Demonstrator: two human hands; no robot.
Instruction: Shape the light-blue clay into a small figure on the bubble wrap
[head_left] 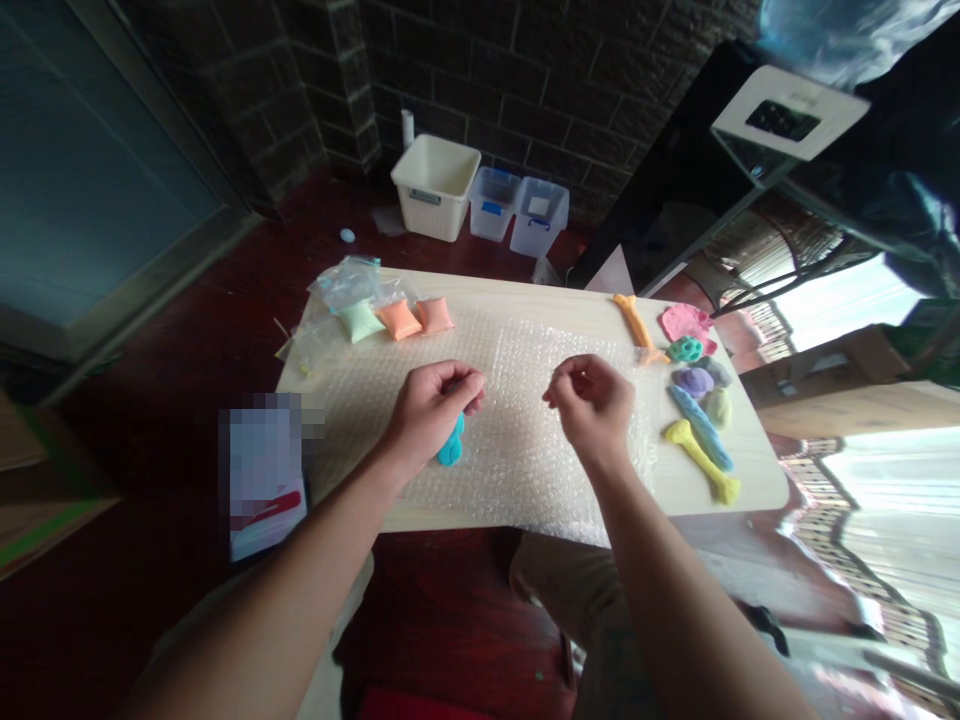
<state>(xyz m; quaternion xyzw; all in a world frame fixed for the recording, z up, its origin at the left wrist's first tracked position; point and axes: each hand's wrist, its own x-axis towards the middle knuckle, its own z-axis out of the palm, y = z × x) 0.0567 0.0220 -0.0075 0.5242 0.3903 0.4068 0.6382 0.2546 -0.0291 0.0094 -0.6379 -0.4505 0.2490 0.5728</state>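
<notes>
Fingers curl closed on both hands, the left hand (433,402) and the right hand (594,405) hovering apart over the bubble wrap (525,465), thumbs drawn in to the fingertips (whether anything tiny is pinched there, I cannot tell). And the blue clay (451,450), that's on the left part of the bubble wrap, partly hidden by the left hand! Left of the wrap's middle, near its far edge, sit a green packet (361,320) and two orange packets (400,319); right of the wrap, coloured clay shapes (703,462) crowd the surface (754,475).
</notes>
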